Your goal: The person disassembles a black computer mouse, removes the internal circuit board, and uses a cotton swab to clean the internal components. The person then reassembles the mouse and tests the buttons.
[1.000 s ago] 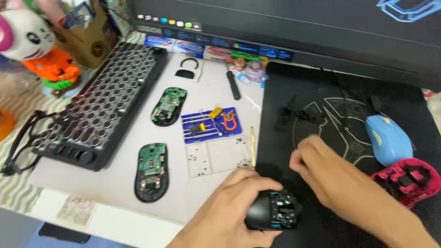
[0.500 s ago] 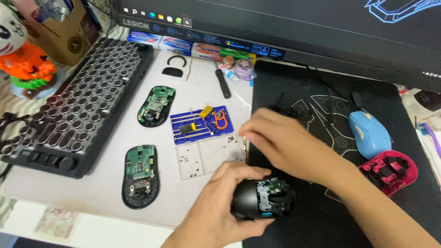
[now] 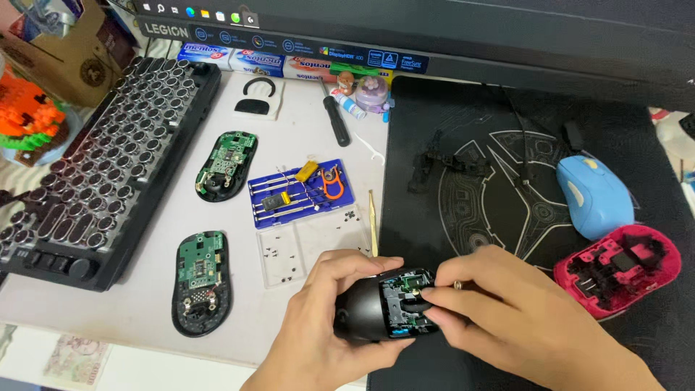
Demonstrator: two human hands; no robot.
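Head view | black mouse shell (image 3: 369,311) opened, innards exposed | left fingers (image 3: 347,264) gripping it | right fingers (image 3: 452,293) pinching inside

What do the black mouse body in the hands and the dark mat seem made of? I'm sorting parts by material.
Black mouse body, in the left hand: likely moulded plastic, smooth with a soft sheen. Dark mat: probably cloth-topped, matte, flat, with a printed pattern.

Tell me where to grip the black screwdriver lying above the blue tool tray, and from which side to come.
Take the black screwdriver by its thick handle, the end nearer the blue tool tray, coming straight down from above. It lies flat on the white desk, so fingers can close across the handle's width. The far tip points toward the small toys by the monitor base, which crowd that end.
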